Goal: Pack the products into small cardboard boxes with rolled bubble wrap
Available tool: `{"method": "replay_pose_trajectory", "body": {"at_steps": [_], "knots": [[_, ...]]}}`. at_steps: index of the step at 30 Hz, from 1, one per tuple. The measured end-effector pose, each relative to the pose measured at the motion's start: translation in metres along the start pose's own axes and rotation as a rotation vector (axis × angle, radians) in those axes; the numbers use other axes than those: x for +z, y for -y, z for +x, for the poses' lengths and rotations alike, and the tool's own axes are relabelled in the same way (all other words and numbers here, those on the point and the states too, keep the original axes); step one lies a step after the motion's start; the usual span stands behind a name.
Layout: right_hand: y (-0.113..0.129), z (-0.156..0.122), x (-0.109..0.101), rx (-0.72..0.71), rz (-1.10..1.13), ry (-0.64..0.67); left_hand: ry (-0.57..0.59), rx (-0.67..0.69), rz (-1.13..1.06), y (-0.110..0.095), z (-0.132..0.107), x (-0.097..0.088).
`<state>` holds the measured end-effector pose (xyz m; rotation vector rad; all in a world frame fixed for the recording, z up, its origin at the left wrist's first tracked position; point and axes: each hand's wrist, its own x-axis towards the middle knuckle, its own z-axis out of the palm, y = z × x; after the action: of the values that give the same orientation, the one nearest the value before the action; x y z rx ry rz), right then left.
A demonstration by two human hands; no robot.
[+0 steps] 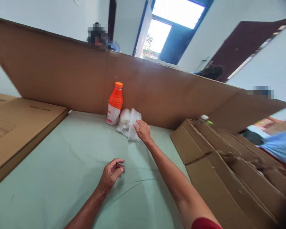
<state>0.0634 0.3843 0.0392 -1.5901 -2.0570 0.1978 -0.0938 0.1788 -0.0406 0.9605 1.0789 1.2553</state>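
The left hand (111, 174) lies nearest the camera, resting on the pale green surface (62, 178) with its fingers curled loosely inward toward the palm; it holds nothing, and the thumb sits close to the bent fingertips. Ahead of it and slightly to its right, the right hand (142, 130) is extended at the end of an outstretched forearm, fingers spread narrowly and laid on the near edge of a white plastic wrap bundle (129, 124); whether the fingers pinch the wrap or merely touch it cannot be determined. The bundle lies on the surface directly beyond the right hand's fingertips. Just to the left of the bundle, touching or nearly touching it, an orange bottle (114, 104) stands upright with an orange cap and a white label on its lower half. Behind both items, beyond the right hand, a tall cardboard wall (62, 76) runs across the full width of the surface. To the left of the left hand, well apart from it, a flat cardboard box (19, 127) lies at the surface edge. To the right of the right forearm, a stack of folded cardboard sheets (224, 165) lies flat, and a small capped bottle (204, 118) shows at its far end.
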Motion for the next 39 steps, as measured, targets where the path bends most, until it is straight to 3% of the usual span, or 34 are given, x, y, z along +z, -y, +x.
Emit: {"method": "replay_pose_trajectory", "body": {"at_steps": [5, 8, 10, 14, 18, 21, 24, 30, 33, 36, 39], "knots": [[-0.002, -0.074, -0.048, -0.021, -0.106, -0.004, -0.026, -0.026, 0.040, -0.001, -0.004, -0.006], [-0.015, -0.141, -0.096, -0.122, -0.245, -0.068, -0.030, -0.013, 0.031, 0.003, -0.002, -0.009], [-0.028, -0.181, -0.136, -0.114, -0.410, -0.156, -0.021, -0.005, 0.032, 0.003, -0.003, -0.010], [-0.060, -0.229, -0.215, 0.142, -0.788, -0.247, -0.017, -0.006, 0.048, 0.000, -0.005, -0.009], [-0.076, -0.238, -0.257, 0.463, -0.984, -0.002, -0.029, -0.002, 0.066, -0.004, -0.006, -0.004], [-0.075, -0.242, -0.265, 0.493, -0.946, 0.097, -0.096, -0.015, 0.053, -0.012, -0.010, 0.000], [-0.065, -0.255, -0.262, 0.382, -0.881, 0.127, -0.189, -0.039, 0.093, -0.027, -0.024, -0.001], [-0.008, -0.281, -0.237, -0.338, -0.479, 0.118, -0.214, 0.051, 0.192, -0.048, -0.081, -0.024], [0.024, -0.281, -0.229, -0.582, -0.174, 0.063, -0.286, 0.109, 0.185, -0.046, -0.113, -0.036], [0.027, -0.280, -0.227, -0.565, 0.070, -0.182, -0.306, 0.142, 0.156, -0.040, -0.140, -0.047], [-0.003, -0.290, -0.216, -0.231, 0.164, -0.452, -0.249, 0.148, 0.159, -0.035, -0.155, -0.056]]}}
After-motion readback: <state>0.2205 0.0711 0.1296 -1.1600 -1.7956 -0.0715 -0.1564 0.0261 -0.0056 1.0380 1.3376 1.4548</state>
